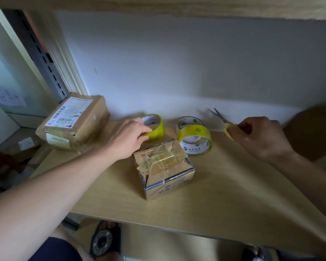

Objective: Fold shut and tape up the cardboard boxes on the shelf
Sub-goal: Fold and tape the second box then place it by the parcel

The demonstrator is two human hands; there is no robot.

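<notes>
A small cardboard box [164,170] stands mid-shelf, its top flaps folded down and covered with wrinkled clear tape. My left hand [128,138] grips a yellow tape roll [155,128] just behind the box, thumb inside the core. My right hand [260,136] holds yellow-handled scissors [228,127] at the right, blades pointing back toward the wall. A larger taped box [73,123] with a shipping label lies at the back left.
Two more tape rolls sit behind the small box: a yellow roll [196,140] leaning on a clear roll [189,122]. A brown cardboard box [312,129] stands at the far right. The wooden shelf [224,194] ends at a front edge near me, with a wall behind.
</notes>
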